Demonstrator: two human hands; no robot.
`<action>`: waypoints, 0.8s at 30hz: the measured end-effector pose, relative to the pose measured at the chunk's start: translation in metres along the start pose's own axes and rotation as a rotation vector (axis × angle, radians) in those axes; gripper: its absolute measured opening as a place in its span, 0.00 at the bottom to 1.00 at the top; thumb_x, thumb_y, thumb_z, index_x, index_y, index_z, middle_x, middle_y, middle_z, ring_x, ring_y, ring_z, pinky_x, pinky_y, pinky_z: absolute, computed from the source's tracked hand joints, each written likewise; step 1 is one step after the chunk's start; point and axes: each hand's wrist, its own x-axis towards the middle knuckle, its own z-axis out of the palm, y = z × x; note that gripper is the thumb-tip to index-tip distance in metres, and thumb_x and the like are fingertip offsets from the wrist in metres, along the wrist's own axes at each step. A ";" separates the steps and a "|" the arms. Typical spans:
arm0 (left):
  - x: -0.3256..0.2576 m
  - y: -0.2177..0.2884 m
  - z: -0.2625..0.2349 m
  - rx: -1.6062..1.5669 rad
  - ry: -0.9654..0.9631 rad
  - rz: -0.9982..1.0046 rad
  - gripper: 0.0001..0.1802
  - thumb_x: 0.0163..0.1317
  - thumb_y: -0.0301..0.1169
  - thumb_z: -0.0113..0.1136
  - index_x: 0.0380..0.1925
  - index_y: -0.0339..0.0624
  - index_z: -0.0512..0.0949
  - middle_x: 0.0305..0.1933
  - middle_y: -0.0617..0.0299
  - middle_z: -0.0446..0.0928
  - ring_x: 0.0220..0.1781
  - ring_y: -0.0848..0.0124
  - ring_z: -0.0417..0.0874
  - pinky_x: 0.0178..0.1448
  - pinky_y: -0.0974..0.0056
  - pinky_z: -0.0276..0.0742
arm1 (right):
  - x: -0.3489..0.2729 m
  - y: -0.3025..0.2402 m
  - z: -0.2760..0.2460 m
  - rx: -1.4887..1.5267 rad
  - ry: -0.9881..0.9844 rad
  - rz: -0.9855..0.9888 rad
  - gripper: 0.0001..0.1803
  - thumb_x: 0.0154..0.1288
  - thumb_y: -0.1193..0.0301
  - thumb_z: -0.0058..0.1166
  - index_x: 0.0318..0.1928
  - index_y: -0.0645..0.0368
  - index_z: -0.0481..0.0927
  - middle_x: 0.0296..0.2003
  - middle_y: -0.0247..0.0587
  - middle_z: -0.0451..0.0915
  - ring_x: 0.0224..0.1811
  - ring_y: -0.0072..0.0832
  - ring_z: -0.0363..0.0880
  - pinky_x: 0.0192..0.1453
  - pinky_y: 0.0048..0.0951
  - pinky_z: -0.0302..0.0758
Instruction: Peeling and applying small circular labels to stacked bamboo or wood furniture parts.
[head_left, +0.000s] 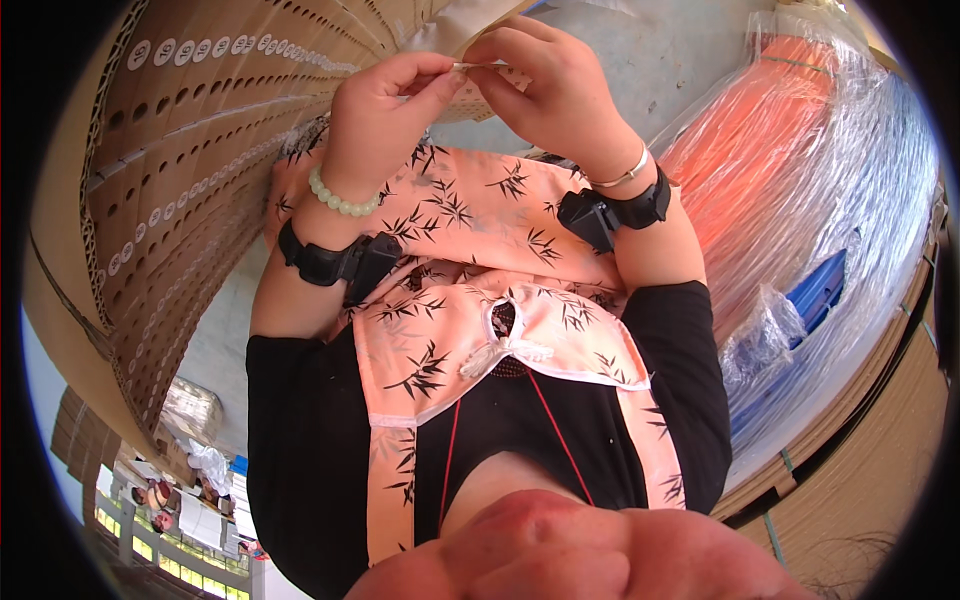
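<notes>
My left hand [385,105] and right hand [545,85] each pinch one end of a small white strip [472,68], grip closed on it. Its long axis runs hand to hand, just before the punched cardboard sheets [190,150].

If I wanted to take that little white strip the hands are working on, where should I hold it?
Probably by its ends. The small white strip lies stretched flat between the left hand and the right hand, each pinching one end with thumb and forefinger. It is thin and narrow, so a fingertip pinch from either side, along its length, suits it better than a full grasp.
</notes>
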 end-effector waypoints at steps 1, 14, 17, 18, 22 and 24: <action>0.000 -0.003 -0.001 -0.018 0.000 -0.030 0.09 0.64 0.26 0.64 0.41 0.32 0.82 0.33 0.66 0.83 0.35 0.83 0.80 0.39 0.76 0.77 | 0.000 0.000 0.002 0.012 0.003 0.035 0.06 0.51 0.73 0.62 0.32 0.54 0.82 0.28 0.38 0.79 0.26 0.37 0.79 0.31 0.35 0.75; 0.005 -0.008 -0.008 -0.389 -0.056 -0.356 0.10 0.65 0.29 0.62 0.41 0.35 0.83 0.32 0.70 0.79 0.32 0.82 0.73 0.39 0.75 0.69 | 0.014 -0.015 -0.003 0.111 -0.053 0.170 0.07 0.53 0.78 0.62 0.32 0.60 0.77 0.27 0.47 0.76 0.28 0.46 0.78 0.31 0.36 0.74; 0.006 -0.005 -0.007 -0.391 -0.065 -0.374 0.10 0.64 0.29 0.62 0.41 0.35 0.83 0.32 0.70 0.79 0.33 0.82 0.73 0.40 0.75 0.70 | 0.010 -0.007 0.002 0.189 -0.019 0.159 0.07 0.53 0.79 0.61 0.32 0.61 0.77 0.27 0.47 0.75 0.28 0.46 0.78 0.31 0.36 0.75; 0.005 -0.005 -0.008 -0.390 -0.061 -0.375 0.10 0.64 0.29 0.62 0.41 0.35 0.83 0.32 0.70 0.79 0.33 0.82 0.73 0.40 0.75 0.70 | 0.011 -0.009 0.002 0.192 -0.022 0.157 0.07 0.53 0.79 0.61 0.32 0.61 0.77 0.27 0.47 0.75 0.28 0.46 0.78 0.31 0.36 0.75; 0.005 -0.003 -0.009 -0.411 -0.079 -0.414 0.10 0.65 0.30 0.61 0.41 0.35 0.83 0.32 0.70 0.79 0.33 0.82 0.74 0.40 0.75 0.71 | 0.009 -0.008 0.002 0.193 -0.071 0.217 0.06 0.52 0.80 0.59 0.32 0.61 0.77 0.28 0.48 0.75 0.29 0.46 0.78 0.32 0.35 0.75; 0.004 -0.003 -0.009 -0.418 -0.088 -0.425 0.10 0.66 0.31 0.61 0.41 0.35 0.83 0.32 0.70 0.79 0.32 0.82 0.74 0.40 0.75 0.71 | 0.009 -0.007 0.003 0.201 -0.076 0.222 0.06 0.52 0.80 0.58 0.33 0.61 0.77 0.28 0.48 0.75 0.29 0.46 0.78 0.32 0.35 0.75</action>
